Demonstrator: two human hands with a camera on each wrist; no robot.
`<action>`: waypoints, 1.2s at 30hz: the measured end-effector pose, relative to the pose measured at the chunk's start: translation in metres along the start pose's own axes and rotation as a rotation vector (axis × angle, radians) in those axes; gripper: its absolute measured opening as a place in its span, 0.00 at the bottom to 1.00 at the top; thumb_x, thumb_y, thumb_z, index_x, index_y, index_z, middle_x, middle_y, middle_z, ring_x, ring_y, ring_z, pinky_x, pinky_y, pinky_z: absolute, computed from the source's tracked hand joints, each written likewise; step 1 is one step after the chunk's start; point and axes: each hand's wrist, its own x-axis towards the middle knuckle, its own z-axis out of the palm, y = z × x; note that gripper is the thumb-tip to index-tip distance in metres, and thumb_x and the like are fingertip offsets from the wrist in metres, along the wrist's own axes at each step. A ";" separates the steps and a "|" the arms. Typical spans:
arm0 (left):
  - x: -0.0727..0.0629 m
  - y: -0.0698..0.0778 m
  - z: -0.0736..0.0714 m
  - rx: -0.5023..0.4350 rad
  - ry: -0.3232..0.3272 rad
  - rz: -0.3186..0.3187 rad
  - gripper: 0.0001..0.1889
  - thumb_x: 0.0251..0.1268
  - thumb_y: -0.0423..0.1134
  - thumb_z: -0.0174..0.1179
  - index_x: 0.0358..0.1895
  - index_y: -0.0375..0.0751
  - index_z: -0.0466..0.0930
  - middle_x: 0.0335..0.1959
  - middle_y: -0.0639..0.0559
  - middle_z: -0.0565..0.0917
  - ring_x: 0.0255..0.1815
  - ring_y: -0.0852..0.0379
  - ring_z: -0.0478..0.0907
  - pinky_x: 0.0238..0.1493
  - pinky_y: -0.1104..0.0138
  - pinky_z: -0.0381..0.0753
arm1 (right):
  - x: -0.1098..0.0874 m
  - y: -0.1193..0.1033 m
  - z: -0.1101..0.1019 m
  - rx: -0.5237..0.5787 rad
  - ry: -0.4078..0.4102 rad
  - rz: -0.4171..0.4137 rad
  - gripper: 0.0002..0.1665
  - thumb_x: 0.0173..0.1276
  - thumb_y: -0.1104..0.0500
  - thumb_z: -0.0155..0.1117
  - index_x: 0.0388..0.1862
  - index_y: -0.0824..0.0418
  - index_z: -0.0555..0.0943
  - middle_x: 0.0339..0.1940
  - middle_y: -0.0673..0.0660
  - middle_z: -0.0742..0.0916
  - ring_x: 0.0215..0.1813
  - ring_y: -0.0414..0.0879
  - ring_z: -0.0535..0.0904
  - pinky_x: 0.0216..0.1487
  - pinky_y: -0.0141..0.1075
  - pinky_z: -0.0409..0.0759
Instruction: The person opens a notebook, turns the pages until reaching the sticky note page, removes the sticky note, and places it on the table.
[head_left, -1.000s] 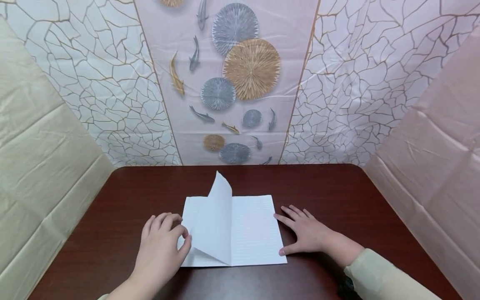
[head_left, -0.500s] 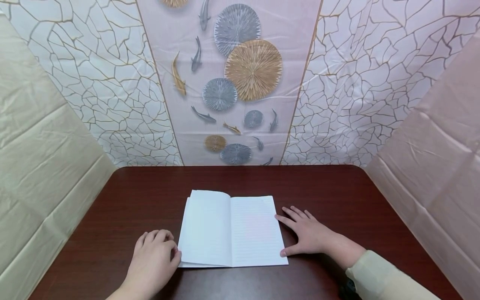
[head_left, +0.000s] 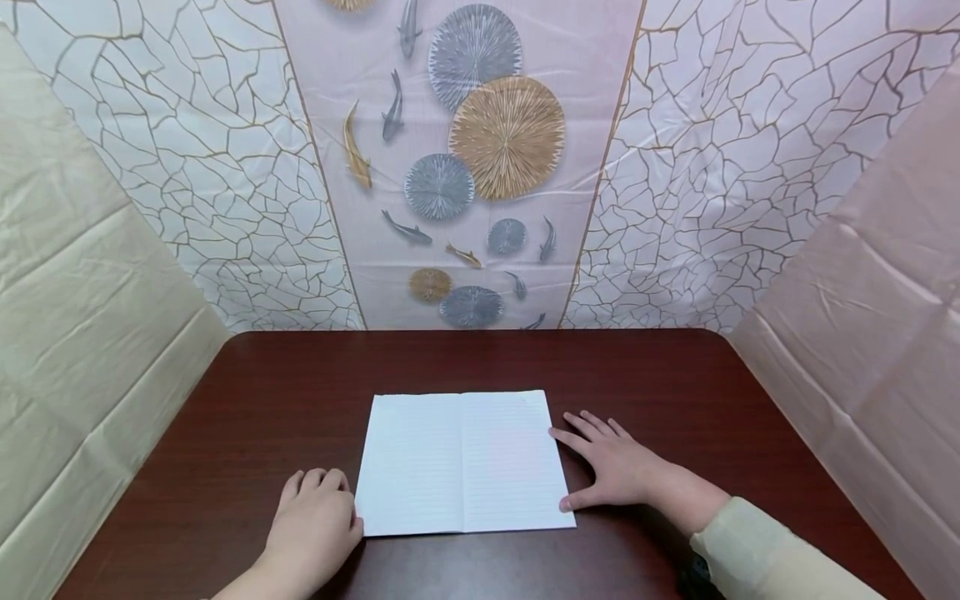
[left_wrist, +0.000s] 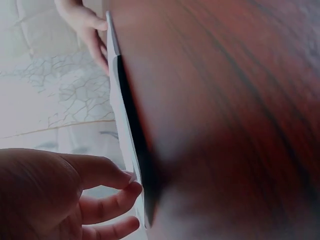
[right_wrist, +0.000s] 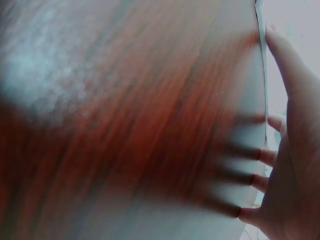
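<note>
A notebook [head_left: 420, 467] with ruled white pages lies open and flat on the table, its fold near the middle. At its lower left corner is my left hand [head_left: 313, 521]; in the left wrist view the thumb and a curled finger of this left hand [left_wrist: 100, 195] pinch a page edge of the notebook [left_wrist: 125, 110]. My right hand [head_left: 618, 462] rests at the notebook's right edge with fingers spread, thumb and index fingertip touching that edge. The right wrist view shows the right hand [right_wrist: 295, 150] with its other fingertips down on the tabletop.
The dark red-brown table [head_left: 300, 367] has rounded far corners. Behind it hangs a patterned cloth [head_left: 465, 242] with fish and round leaf shapes. Plain pale cloth walls [head_left: 90, 333] slope along both sides.
A raised page has come down to the left and now lies flat. My left hand has moved left and toward me with it. The right hand has stayed in place.
</note>
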 end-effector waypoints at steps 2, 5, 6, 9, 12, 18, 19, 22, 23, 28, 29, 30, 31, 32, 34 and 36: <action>0.002 0.000 0.002 0.021 -0.027 0.012 0.14 0.54 0.40 0.62 0.13 0.49 0.75 0.34 0.53 0.74 0.48 0.42 0.72 0.63 0.40 0.62 | 0.000 0.000 0.000 0.001 0.004 -0.003 0.65 0.46 0.14 0.56 0.79 0.45 0.59 0.80 0.60 0.59 0.79 0.64 0.50 0.70 0.68 0.51; 0.005 0.001 0.005 0.044 -0.046 0.028 0.12 0.53 0.40 0.64 0.15 0.46 0.77 0.31 0.53 0.73 0.47 0.43 0.72 0.62 0.40 0.63 | -0.001 0.000 0.000 -0.002 0.004 -0.004 0.65 0.46 0.14 0.56 0.79 0.45 0.60 0.80 0.60 0.59 0.79 0.64 0.50 0.70 0.68 0.52; 0.005 0.001 0.005 0.049 -0.045 0.034 0.11 0.52 0.40 0.65 0.15 0.46 0.78 0.31 0.53 0.73 0.46 0.43 0.72 0.62 0.40 0.63 | -0.001 0.000 0.000 -0.002 0.003 -0.004 0.65 0.46 0.14 0.56 0.79 0.45 0.60 0.80 0.60 0.59 0.79 0.64 0.50 0.70 0.68 0.52; 0.005 0.002 0.006 0.065 -0.031 0.044 0.10 0.50 0.39 0.65 0.15 0.44 0.78 0.30 0.53 0.72 0.46 0.43 0.72 0.61 0.40 0.64 | -0.001 0.000 -0.001 -0.002 0.000 0.000 0.66 0.46 0.13 0.56 0.79 0.45 0.59 0.80 0.60 0.59 0.79 0.64 0.50 0.70 0.68 0.52; 0.005 0.003 0.006 0.073 -0.039 0.039 0.10 0.51 0.39 0.64 0.16 0.44 0.78 0.30 0.52 0.72 0.46 0.42 0.72 0.60 0.40 0.64 | -0.001 0.000 -0.001 0.000 -0.003 0.000 0.66 0.46 0.13 0.56 0.79 0.45 0.59 0.80 0.59 0.59 0.79 0.64 0.50 0.70 0.68 0.52; 0.008 0.002 0.006 0.076 -0.048 0.026 0.08 0.53 0.40 0.64 0.23 0.43 0.78 0.31 0.49 0.73 0.46 0.40 0.73 0.58 0.39 0.66 | -0.002 0.000 -0.001 0.000 0.007 -0.004 0.66 0.46 0.14 0.56 0.79 0.46 0.60 0.80 0.60 0.60 0.79 0.64 0.51 0.70 0.67 0.52; 0.008 0.002 0.006 0.076 -0.046 0.027 0.08 0.53 0.40 0.65 0.24 0.43 0.77 0.31 0.49 0.74 0.46 0.39 0.73 0.58 0.39 0.67 | -0.002 -0.001 -0.001 0.001 0.009 -0.005 0.66 0.46 0.14 0.57 0.79 0.46 0.60 0.80 0.60 0.60 0.79 0.64 0.51 0.70 0.67 0.52; 0.010 0.002 0.006 0.073 -0.036 0.029 0.08 0.53 0.40 0.66 0.29 0.43 0.77 0.34 0.48 0.75 0.47 0.39 0.74 0.57 0.39 0.68 | -0.002 -0.001 -0.002 -0.002 0.009 -0.003 0.66 0.46 0.14 0.56 0.79 0.46 0.60 0.80 0.60 0.60 0.79 0.64 0.51 0.70 0.67 0.52; 0.011 0.002 0.006 0.068 -0.034 0.030 0.08 0.52 0.40 0.66 0.30 0.43 0.77 0.35 0.47 0.76 0.47 0.39 0.74 0.57 0.39 0.68 | -0.002 -0.001 -0.002 -0.001 0.007 -0.002 0.66 0.46 0.14 0.56 0.79 0.46 0.60 0.80 0.60 0.60 0.79 0.64 0.51 0.70 0.67 0.52; 0.014 0.009 0.006 0.036 0.002 0.022 0.07 0.53 0.40 0.62 0.32 0.42 0.76 0.37 0.47 0.77 0.49 0.39 0.74 0.56 0.40 0.69 | -0.002 -0.001 -0.002 -0.001 0.004 0.000 0.66 0.46 0.13 0.56 0.79 0.45 0.60 0.80 0.60 0.59 0.79 0.64 0.50 0.70 0.67 0.51; 0.015 0.010 0.006 0.031 0.014 0.020 0.07 0.53 0.41 0.62 0.32 0.42 0.76 0.37 0.47 0.77 0.49 0.40 0.74 0.55 0.40 0.70 | -0.002 -0.001 -0.002 -0.001 0.003 0.000 0.66 0.46 0.13 0.56 0.79 0.45 0.60 0.80 0.60 0.59 0.79 0.63 0.50 0.71 0.67 0.51; 0.017 0.013 0.006 0.029 0.028 0.021 0.08 0.54 0.41 0.61 0.31 0.42 0.76 0.36 0.46 0.77 0.49 0.40 0.74 0.54 0.41 0.70 | -0.002 -0.001 -0.002 -0.001 0.004 0.001 0.66 0.46 0.13 0.56 0.79 0.45 0.60 0.80 0.60 0.59 0.79 0.63 0.50 0.71 0.67 0.51; 0.019 0.014 0.006 0.028 0.041 0.022 0.09 0.54 0.42 0.61 0.32 0.42 0.76 0.36 0.46 0.78 0.48 0.40 0.74 0.53 0.42 0.71 | -0.002 -0.001 -0.001 -0.003 0.004 0.001 0.66 0.46 0.13 0.56 0.79 0.45 0.60 0.80 0.60 0.59 0.79 0.63 0.50 0.71 0.67 0.51; 0.021 0.017 0.005 0.033 0.053 0.024 0.10 0.55 0.43 0.62 0.33 0.41 0.76 0.36 0.46 0.78 0.48 0.41 0.74 0.52 0.43 0.72 | -0.002 -0.001 -0.001 -0.004 0.005 0.001 0.66 0.46 0.13 0.55 0.79 0.45 0.60 0.80 0.60 0.59 0.79 0.63 0.50 0.71 0.67 0.51; 0.025 0.021 0.005 0.048 0.069 0.031 0.13 0.56 0.46 0.63 0.36 0.40 0.78 0.38 0.46 0.78 0.48 0.41 0.74 0.49 0.45 0.72 | -0.002 -0.001 -0.001 -0.001 0.005 0.000 0.66 0.46 0.13 0.56 0.79 0.45 0.59 0.80 0.60 0.59 0.79 0.63 0.50 0.71 0.67 0.51; 0.030 0.026 0.004 0.064 0.078 0.044 0.17 0.57 0.50 0.64 0.40 0.39 0.79 0.40 0.45 0.79 0.49 0.42 0.74 0.47 0.47 0.73 | -0.001 0.000 -0.001 0.000 0.007 -0.001 0.66 0.46 0.13 0.56 0.79 0.45 0.59 0.80 0.59 0.59 0.79 0.63 0.50 0.71 0.67 0.51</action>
